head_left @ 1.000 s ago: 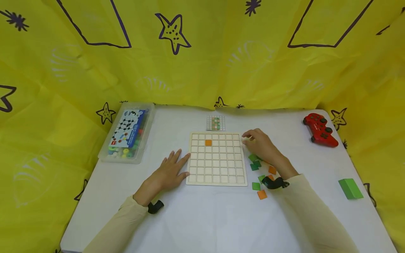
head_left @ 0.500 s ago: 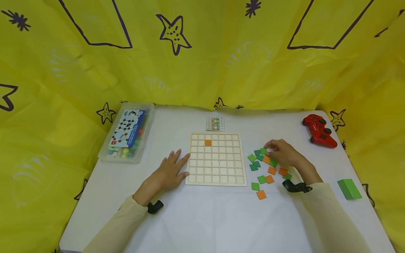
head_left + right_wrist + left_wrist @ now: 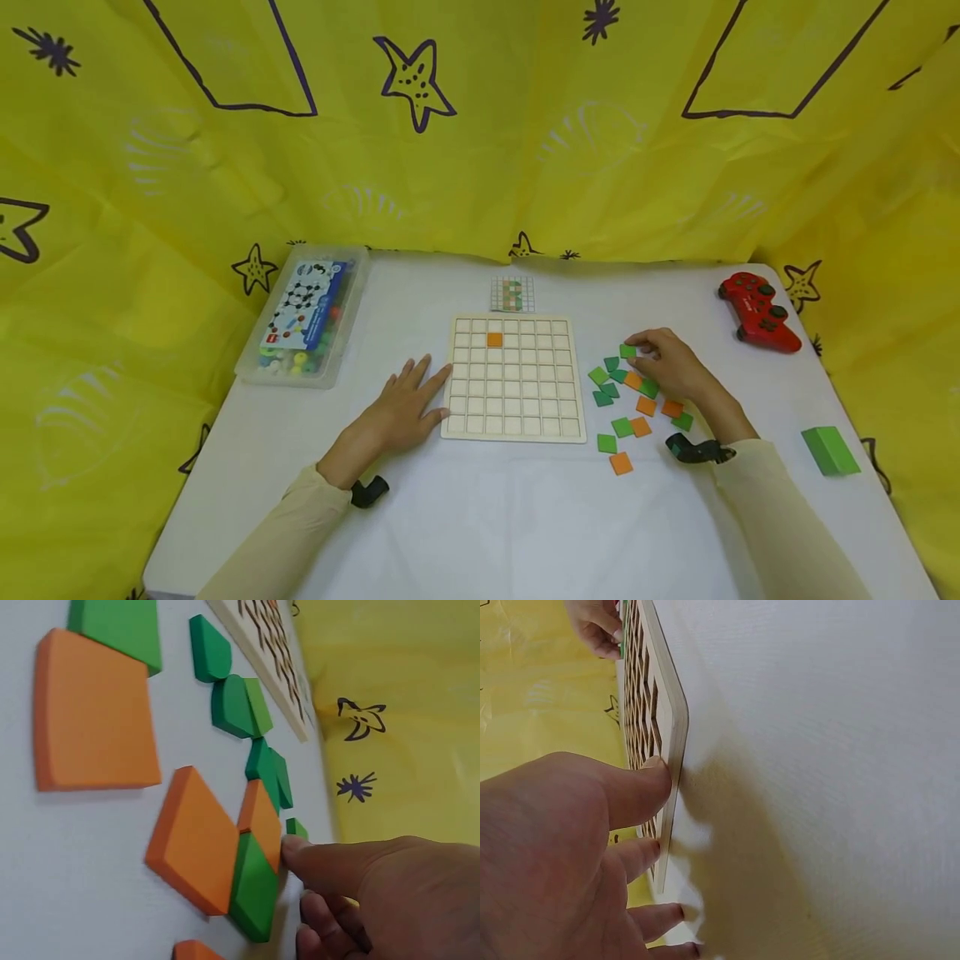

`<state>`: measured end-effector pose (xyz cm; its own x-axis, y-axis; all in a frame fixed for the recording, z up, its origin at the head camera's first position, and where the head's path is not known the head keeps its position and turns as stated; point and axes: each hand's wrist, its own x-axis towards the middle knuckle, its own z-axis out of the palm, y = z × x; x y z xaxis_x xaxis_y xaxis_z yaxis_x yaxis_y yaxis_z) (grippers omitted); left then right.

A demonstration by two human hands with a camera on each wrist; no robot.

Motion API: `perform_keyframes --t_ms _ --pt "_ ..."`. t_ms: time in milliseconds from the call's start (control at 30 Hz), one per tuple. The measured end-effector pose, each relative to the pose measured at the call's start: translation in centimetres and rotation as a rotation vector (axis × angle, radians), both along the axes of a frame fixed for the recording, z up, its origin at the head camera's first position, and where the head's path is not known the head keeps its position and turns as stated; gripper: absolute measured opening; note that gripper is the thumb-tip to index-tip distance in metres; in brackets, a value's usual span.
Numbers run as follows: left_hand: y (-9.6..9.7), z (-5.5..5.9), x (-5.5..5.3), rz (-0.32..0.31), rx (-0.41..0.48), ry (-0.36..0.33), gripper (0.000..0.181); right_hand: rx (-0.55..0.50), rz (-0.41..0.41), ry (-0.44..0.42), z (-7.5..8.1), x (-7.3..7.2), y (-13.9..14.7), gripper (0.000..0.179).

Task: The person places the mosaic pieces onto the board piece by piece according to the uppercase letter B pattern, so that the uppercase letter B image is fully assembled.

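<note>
My left hand (image 3: 401, 406) lies with fingers spread at the left side of the square-grid wooden board (image 3: 448, 425). Its thumb and a fingertip touch the board's edge in the left wrist view. One orange tile (image 3: 494, 340) sits in a cell of the second row. Over on the right, my right hand (image 3: 670, 364) pinches a light green square tile (image 3: 627, 351) between thumb and finger. Only part of that tile (image 3: 295, 826) shows past the thumb in the right wrist view. Below are loose orange tiles (image 3: 97, 712), light green squares and dark green rounded tiles (image 3: 232, 705).
A small printed grid card (image 3: 513, 294) lies beyond the board. At the left stands a clear plastic box (image 3: 247, 372) of colourful pieces. A red game controller (image 3: 759, 312) and a green block (image 3: 830, 451) are at the right. Yellow cloth (image 3: 480, 183) hangs behind the table.
My right hand has drawn back from the board's upper right side to the loose tiles, and the pinched green tile has shifted slightly away from the others. The left hand stays put.
</note>
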<state>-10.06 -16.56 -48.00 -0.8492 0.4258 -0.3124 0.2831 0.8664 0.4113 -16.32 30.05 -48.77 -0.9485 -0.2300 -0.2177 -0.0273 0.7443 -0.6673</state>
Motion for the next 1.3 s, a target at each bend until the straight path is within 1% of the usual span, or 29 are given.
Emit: perform_keyframes --t_ms 200,367,500,600,800,900,1133,1300 --pt "-0.1 -0.1 0.0 0.0 -0.003 -0.001 0.071 0.015 -0.004 0.057 -0.1 0.1 -0.2 0.035" --pt "-0.1 -0.3 0.0 0.0 -0.005 -0.005 0.071 0.02 -0.011 0.076 -0.3 0.0 -0.5 0.035" --pt "-0.2 -0.2 0.0 0.001 -0.008 -0.004 0.071 0.008 -0.027 0.09 -0.5 -0.4 -1.2 0.035" --pt "-0.2 -0.1 0.0 -0.001 -0.009 -0.001 0.071 -0.014 -0.035 0.104 -0.5 -1.1 -2.1 0.036" --pt "-0.2 -0.1 0.1 -0.002 0.002 0.003 0.07 -0.064 0.012 0.132 -0.4 -2.3 -5.1 0.036" --pt "-0.2 0.0 0.1 -0.002 -0.001 -0.004 0.07 -0.087 0.032 0.131 -0.3 -2.7 -7.0 0.035" --pt "-0.1 0.1 0.1 -0.006 0.003 0.012 0.069 -0.122 0.091 0.086 0.2 -3.1 -11.7 0.036" --pt "0.1 0.1 0.0 -0.006 -0.007 0.017 0.07 -0.094 0.16 0.104 -0.2 -3.2 -14.3 0.034"
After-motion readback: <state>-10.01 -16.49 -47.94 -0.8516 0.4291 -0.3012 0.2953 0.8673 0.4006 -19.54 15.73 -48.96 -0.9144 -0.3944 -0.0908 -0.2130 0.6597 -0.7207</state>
